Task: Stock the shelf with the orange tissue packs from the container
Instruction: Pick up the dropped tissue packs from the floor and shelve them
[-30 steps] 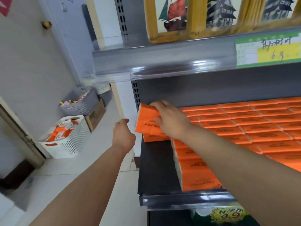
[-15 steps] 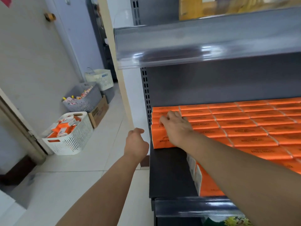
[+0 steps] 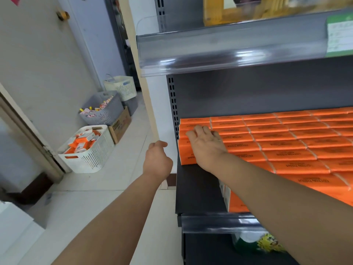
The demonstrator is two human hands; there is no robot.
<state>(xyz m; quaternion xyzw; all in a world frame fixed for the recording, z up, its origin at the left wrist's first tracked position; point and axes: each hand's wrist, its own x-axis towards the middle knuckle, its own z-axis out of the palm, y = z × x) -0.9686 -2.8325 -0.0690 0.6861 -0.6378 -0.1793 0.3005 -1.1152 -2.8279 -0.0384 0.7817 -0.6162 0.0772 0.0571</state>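
Note:
Rows of orange tissue packs (image 3: 286, 142) cover the dark shelf (image 3: 196, 190) from its back wall toward the front. My right hand (image 3: 207, 145) lies on top of the leftmost packs (image 3: 186, 155), fingers spread and pressing down on them. My left hand (image 3: 157, 159) hangs in the air just left of the shelf's edge, fingers loosely curled and holding nothing. On the floor at the left stands the white slotted container (image 3: 89, 157) with more orange packs (image 3: 82, 142) inside.
A grey basket (image 3: 103, 113), a cream basket (image 3: 122, 87) and a cardboard box (image 3: 122, 123) line the wall behind the container. An upper shelf with a clear price rail (image 3: 229, 46) overhangs the packs. A lower shelf holds a green-and-yellow product (image 3: 267, 243).
My right hand carried an orange pack onto the leftmost stack and set it flat, and now presses on it. The view shifted left and down. My left hand stayed beside the shelf edge.

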